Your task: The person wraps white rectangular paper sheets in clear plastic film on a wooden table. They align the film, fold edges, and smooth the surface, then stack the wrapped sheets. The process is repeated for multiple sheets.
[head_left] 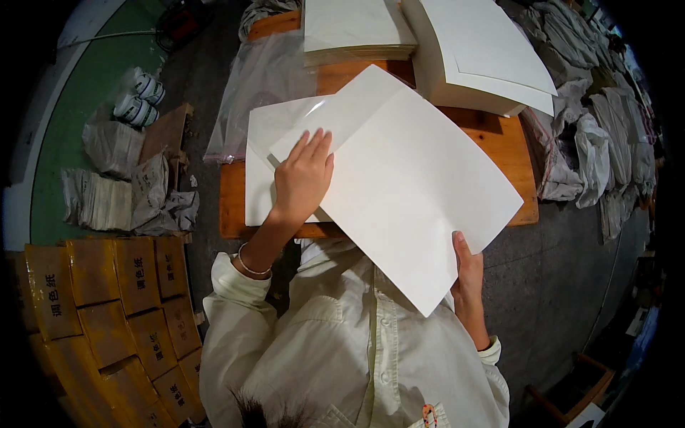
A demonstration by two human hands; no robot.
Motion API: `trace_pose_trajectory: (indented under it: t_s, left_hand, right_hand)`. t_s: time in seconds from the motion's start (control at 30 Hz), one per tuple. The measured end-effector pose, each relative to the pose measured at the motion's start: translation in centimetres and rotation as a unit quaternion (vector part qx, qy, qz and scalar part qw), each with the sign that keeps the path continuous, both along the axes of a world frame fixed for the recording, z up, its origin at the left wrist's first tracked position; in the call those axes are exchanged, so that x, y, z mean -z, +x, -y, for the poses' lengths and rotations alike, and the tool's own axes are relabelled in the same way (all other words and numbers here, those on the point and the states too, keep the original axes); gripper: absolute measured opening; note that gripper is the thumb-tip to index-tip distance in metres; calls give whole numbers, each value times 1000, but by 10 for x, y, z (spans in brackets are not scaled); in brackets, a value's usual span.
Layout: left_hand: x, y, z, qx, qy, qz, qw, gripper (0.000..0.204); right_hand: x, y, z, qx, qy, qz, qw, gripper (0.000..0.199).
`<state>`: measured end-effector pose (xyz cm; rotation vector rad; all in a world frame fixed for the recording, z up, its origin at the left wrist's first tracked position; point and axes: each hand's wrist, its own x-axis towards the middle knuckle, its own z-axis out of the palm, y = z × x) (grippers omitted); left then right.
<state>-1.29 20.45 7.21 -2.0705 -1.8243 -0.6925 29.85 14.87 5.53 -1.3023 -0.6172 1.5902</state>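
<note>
A large white paper sheet [421, 171], possibly several together, is held tilted in front of me, bowed slightly. Its upper left end is covered by a clear plastic sleeve [364, 100]. My left hand [305, 175] lies with outstretched fingers on that covered end, gripping nothing. At the lower right edge, my right hand [468, 274] pinches the paper, thumb on top and the other fingers hidden beneath. Under the held paper, another white sheet [260, 182] rests on the wooden table [489, 143].
Clear plastic bags [250, 89] lie at the table's far left. Behind are a paper stack [357, 32] and a taller white stack [464, 85]. Taped cartons [107, 328] and wrapped bundles [103, 200] stand left. Grey plastic sacks [599, 143] are piled right.
</note>
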Motion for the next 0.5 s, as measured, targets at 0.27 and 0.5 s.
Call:
trace_pose_trajectory:
  t_s: [0.27,0.5]
  left_hand:
    - [9,-11,-19,-1,-152,-50,987,54]
    - [1,2,-11,42,-201,3,979,57]
  right_hand:
    - [-4,-6,-1,-52,60,-6,997,44]
    - [0,-18,-12,-62,13,-33,997,41]
